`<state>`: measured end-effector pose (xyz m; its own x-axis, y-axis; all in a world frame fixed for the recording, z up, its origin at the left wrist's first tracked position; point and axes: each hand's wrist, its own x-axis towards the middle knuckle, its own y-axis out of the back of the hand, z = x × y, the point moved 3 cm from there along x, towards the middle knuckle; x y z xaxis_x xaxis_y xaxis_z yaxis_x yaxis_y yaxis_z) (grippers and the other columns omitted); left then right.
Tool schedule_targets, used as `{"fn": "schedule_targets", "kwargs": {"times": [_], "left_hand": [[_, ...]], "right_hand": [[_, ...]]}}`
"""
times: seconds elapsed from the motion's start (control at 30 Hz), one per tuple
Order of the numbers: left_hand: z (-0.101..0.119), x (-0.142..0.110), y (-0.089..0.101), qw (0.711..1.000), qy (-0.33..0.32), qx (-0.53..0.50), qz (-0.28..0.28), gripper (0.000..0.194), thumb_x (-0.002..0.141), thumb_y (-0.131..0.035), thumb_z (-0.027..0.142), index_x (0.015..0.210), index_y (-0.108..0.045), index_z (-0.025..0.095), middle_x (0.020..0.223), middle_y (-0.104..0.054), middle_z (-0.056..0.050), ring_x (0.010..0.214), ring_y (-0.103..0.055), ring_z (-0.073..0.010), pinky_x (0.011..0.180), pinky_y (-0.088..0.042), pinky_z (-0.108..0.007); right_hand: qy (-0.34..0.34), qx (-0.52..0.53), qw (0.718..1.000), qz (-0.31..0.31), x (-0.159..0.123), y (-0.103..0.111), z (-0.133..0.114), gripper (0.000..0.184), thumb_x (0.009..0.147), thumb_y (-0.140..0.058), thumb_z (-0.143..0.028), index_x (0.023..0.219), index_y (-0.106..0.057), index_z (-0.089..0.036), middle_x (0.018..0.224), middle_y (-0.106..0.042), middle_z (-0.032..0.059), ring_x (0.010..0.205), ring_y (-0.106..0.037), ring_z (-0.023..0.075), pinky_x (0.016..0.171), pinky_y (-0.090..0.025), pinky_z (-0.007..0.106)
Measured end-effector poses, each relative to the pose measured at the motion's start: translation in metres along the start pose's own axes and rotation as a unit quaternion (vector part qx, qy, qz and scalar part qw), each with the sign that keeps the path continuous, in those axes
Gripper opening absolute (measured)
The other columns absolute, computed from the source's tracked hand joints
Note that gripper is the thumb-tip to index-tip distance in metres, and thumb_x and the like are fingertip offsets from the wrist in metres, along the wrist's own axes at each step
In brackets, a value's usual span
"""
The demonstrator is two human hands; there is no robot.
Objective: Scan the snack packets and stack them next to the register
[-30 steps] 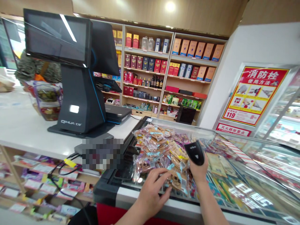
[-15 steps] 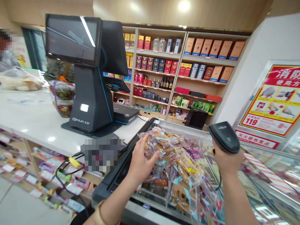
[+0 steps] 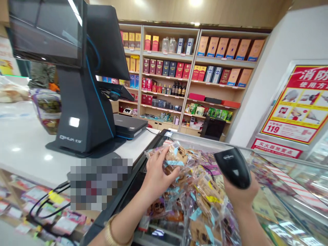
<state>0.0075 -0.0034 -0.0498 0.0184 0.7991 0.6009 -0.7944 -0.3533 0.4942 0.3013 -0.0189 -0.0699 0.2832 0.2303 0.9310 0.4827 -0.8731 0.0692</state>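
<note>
My left hand (image 3: pixel 160 172) lies over the upper left of a heap of clear snack packets (image 3: pixel 202 201), thumb spread from the fingers. Under its fingertips is a clear packet (image 3: pixel 179 153) with a flat brown piece, a dark printed mark and light blue strips; I see no firm grip on it. My right hand (image 3: pixel 242 191) is wrapped round the handle of a black barcode scanner (image 3: pixel 233 167), held above the heap's right side. The scanner's head tilts left, towards the packets, and hides part of that hand's fingers.
A dark point-of-sale terminal (image 3: pixel 82 99) stands on the white counter (image 3: pixel 17 136) at left. A bagged item (image 3: pixel 48 109) sits behind it. Cables (image 3: pixel 38 205) hang off the counter. Glass cases (image 3: pixel 294 174) run along the right; shelves of boxes (image 3: pixel 166 68) fill the back.
My view has shifted, and the terminal now sits further left. The scanner in my right hand has come down and left, closer to the packets. My left hand stays on the heap.
</note>
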Motion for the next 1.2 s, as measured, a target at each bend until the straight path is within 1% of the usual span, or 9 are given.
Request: {"fn": "schedule_targets", "kwargs": {"times": [0.13, 0.27, 0.47, 0.77, 0.83, 0.93, 1.07, 1.13, 1.2], "left_hand": [[-0.001, -0.006, 0.001, 0.998, -0.051, -0.013, 0.026, 0.082, 0.072, -0.074, 0.034, 0.145, -0.038, 0.026, 0.141, -0.049, -0.012, 0.131, -0.045, -0.0313, 0.11, -0.036, -0.052], [0.005, -0.01, 0.008, 0.991, -0.117, -0.02, 0.067, 0.091, 0.073, -0.075, 0.028, 0.151, -0.027, 0.026, 0.144, -0.046, -0.012, 0.134, -0.044, -0.0296, 0.112, -0.039, -0.047], [0.016, -0.015, 0.013, 0.967, -0.224, 0.008, 0.123, 0.086, 0.081, -0.069, 0.023, 0.153, -0.022, 0.026, 0.143, -0.047, -0.012, 0.133, -0.047, -0.0269, 0.111, -0.042, -0.043], [0.014, -0.018, 0.008, 0.96, -0.25, 0.007, 0.129, 0.086, 0.08, -0.07, 0.021, 0.153, -0.023, 0.028, 0.142, -0.05, -0.012, 0.13, -0.05, -0.0281, 0.11, -0.044, -0.044], [0.011, -0.018, 0.006, 0.963, -0.229, -0.038, 0.136, 0.087, 0.078, -0.072, 0.022, 0.152, -0.027, 0.028, 0.143, -0.049, -0.012, 0.132, -0.049, -0.0289, 0.11, -0.044, -0.045], [0.001, -0.011, 0.009, 0.953, -0.154, -0.187, 0.184, 0.091, 0.073, -0.078, 0.03, 0.151, -0.03, 0.027, 0.148, -0.043, -0.012, 0.131, -0.05, -0.03, 0.107, -0.046, -0.042], [-0.033, 0.01, 0.023, 0.881, 0.003, -0.361, 0.307, 0.092, 0.072, -0.08, 0.029, 0.15, -0.03, 0.027, 0.153, -0.038, -0.012, 0.125, -0.056, -0.0258, 0.104, -0.049, -0.037], [-0.058, 0.019, 0.029, 0.835, 0.089, -0.406, 0.36, 0.081, 0.075, -0.076, 0.022, 0.146, -0.038, 0.025, 0.149, -0.045, -0.011, 0.124, -0.057, -0.0222, 0.105, -0.047, -0.034], [-0.086, 0.027, 0.03, 0.795, 0.186, -0.436, 0.378, 0.067, 0.078, -0.072, 0.015, 0.139, -0.046, 0.022, 0.139, -0.055, -0.011, 0.119, -0.06, -0.0183, 0.104, -0.047, -0.031]], "right_hand": [[0.104, -0.017, 0.994, -0.012, 0.005, 0.001, -0.018, 0.034, 0.067, -0.072, -0.04, 0.091, -0.063, -0.018, 0.079, -0.066, 0.0066, 0.074, -0.064, 0.0266, 0.071, -0.051, 0.041], [0.134, 0.017, 0.988, -0.072, 0.012, 0.003, -0.042, 0.032, 0.07, -0.066, -0.035, 0.098, -0.063, -0.019, 0.081, -0.07, 0.0062, 0.071, -0.066, 0.0251, 0.066, -0.053, 0.039], [0.173, 0.07, 0.973, -0.135, 0.019, 0.005, -0.075, 0.027, 0.075, -0.061, -0.035, 0.098, -0.061, -0.02, 0.081, -0.069, 0.0049, 0.069, -0.066, 0.0232, 0.062, -0.05, 0.035], [0.196, 0.068, 0.967, -0.145, 0.022, 0.003, -0.093, 0.018, 0.077, -0.058, -0.03, 0.092, -0.06, -0.021, 0.073, -0.066, 0.0018, 0.062, -0.063, 0.0198, 0.057, -0.047, 0.031], [0.191, 0.069, 0.971, -0.126, 0.02, 0.004, -0.088, 0.023, 0.076, -0.06, -0.031, 0.096, -0.061, -0.02, 0.077, -0.068, 0.0039, 0.067, -0.065, 0.022, 0.061, -0.05, 0.034], [0.16, 0.067, 0.981, -0.088, 0.014, 0.006, -0.074, 0.032, 0.072, -0.066, -0.034, 0.099, -0.063, -0.018, 0.081, -0.07, 0.0064, 0.071, -0.066, 0.0249, 0.065, -0.052, 0.037], [0.089, 0.051, 0.993, -0.054, 0.003, 0.006, -0.049, 0.033, 0.066, -0.072, -0.035, 0.092, -0.065, -0.017, 0.078, -0.068, 0.0061, 0.071, -0.065, 0.0254, 0.063, -0.052, 0.036], [0.062, 0.05, 0.996, -0.047, -0.001, 0.004, -0.039, 0.031, 0.064, -0.072, -0.035, 0.089, -0.066, -0.017, 0.076, -0.066, 0.0054, 0.069, -0.064, 0.0243, 0.06, -0.051, 0.035], [0.049, 0.052, 0.996, -0.043, -0.004, 0.002, -0.033, 0.028, 0.064, -0.072, -0.034, 0.086, -0.066, -0.018, 0.074, -0.065, 0.0044, 0.069, -0.064, 0.0244, 0.06, -0.051, 0.035]]}}
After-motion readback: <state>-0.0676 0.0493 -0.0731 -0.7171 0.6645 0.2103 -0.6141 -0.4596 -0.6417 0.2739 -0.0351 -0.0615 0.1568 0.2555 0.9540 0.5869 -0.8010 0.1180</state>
